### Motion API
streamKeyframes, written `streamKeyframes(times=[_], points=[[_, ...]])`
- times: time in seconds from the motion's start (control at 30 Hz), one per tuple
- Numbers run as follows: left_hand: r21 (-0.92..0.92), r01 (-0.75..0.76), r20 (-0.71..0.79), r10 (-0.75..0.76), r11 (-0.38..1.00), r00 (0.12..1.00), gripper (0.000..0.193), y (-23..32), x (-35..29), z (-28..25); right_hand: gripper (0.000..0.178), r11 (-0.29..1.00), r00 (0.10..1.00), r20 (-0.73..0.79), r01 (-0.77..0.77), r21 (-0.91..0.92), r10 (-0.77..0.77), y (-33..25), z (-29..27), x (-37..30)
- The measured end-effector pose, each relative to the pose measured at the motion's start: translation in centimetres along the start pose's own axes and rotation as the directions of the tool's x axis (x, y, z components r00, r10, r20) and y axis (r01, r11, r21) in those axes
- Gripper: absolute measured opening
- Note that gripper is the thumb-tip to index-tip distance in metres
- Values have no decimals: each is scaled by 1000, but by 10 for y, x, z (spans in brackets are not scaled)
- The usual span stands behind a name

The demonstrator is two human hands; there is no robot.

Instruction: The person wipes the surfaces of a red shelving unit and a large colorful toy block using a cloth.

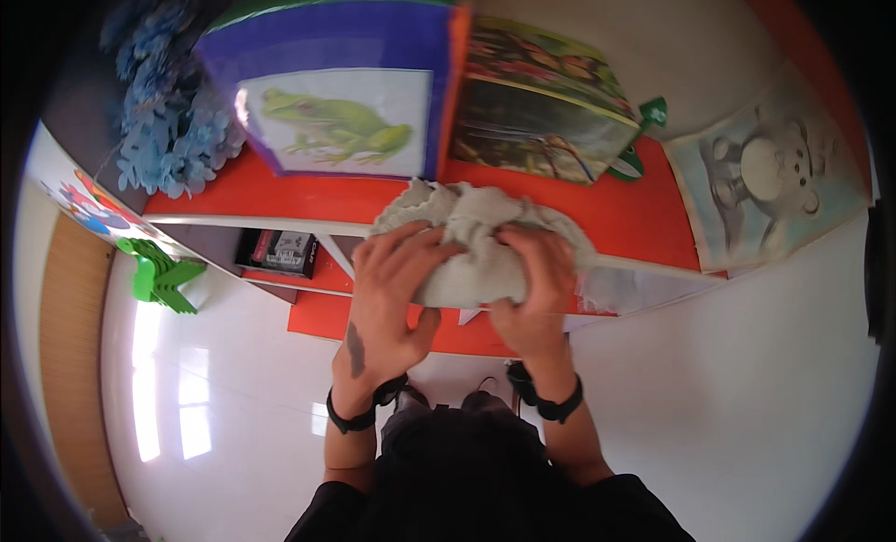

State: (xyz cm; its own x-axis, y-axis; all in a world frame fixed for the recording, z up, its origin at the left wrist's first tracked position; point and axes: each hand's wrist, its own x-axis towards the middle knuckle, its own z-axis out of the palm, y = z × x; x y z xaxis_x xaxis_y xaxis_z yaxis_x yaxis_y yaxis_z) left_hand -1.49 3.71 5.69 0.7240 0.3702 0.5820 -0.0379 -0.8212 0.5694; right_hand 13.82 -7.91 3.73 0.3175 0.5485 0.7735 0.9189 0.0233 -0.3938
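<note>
Head view on my screen gave me the red shelf unit [280, 198] first, running across the scene, and I judged that doing this handling well meant keeping the work compact near its front edge, where loose folds could easily have slid over. Behind that stood the big purple box with a frog picture [341, 52], so I would have wanted only short pushes, with nothing shoved toward its base; the smaller picture box [546, 103], back and to the right, called for the same care. Next in size came the pale cloth [478, 262], bunched into a soft mound at the shelf's front; I could not tell whether it rested on the board or was held just above it, nor what lay inside or under it. Even pressure from both sides seemed best to me, gathering the ruffled far edge inward without twisting the middle. The left hand [387, 285] lay on the cloth's left side, fingers spread and bent over it, thumb well apart and toward the body; whether it truly gripped, I could not tell. The right hand [535, 285] was pinching the cloth's right side between curled fingers and a thumb at the near edge. Most of the mound therefore sat between the two, touching both, its ruffled part reaching beyond the left fingertips [451, 250].
</note>
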Motion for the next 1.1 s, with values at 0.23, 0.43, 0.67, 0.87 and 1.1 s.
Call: streamKeyframes(times=[0.23, 0.43, 0.67, 0.87, 1.1], points=[[-113, -88, -453, 27, 990, 891, 47, 74, 6, -34, 42, 995, 981, -172, -94, -25, 88, 83, -93, -30], [-359, -387, -597, 109, 849, 795, 42, 125, 2, -29, 39, 998, 978, -196, -67, 10, 68, 86, -104, -28], [-609, -477, -536, 115, 634, 837, 37, 152, -16, -38, 40, 1000, 984, -175, -20, -12, 18, 70, -98, -29], [-707, -479, -496, 117, 520, 860, 32, 165, -18, -40, 41, 994, 983, -152, -106, -15, 103, 85, -102, -38], [-787, -494, -477, 144, 369, 867, 27, 143, -21, -62, 36, 993, 967, -234, -116, -32, 105, 85, -102, -40]])
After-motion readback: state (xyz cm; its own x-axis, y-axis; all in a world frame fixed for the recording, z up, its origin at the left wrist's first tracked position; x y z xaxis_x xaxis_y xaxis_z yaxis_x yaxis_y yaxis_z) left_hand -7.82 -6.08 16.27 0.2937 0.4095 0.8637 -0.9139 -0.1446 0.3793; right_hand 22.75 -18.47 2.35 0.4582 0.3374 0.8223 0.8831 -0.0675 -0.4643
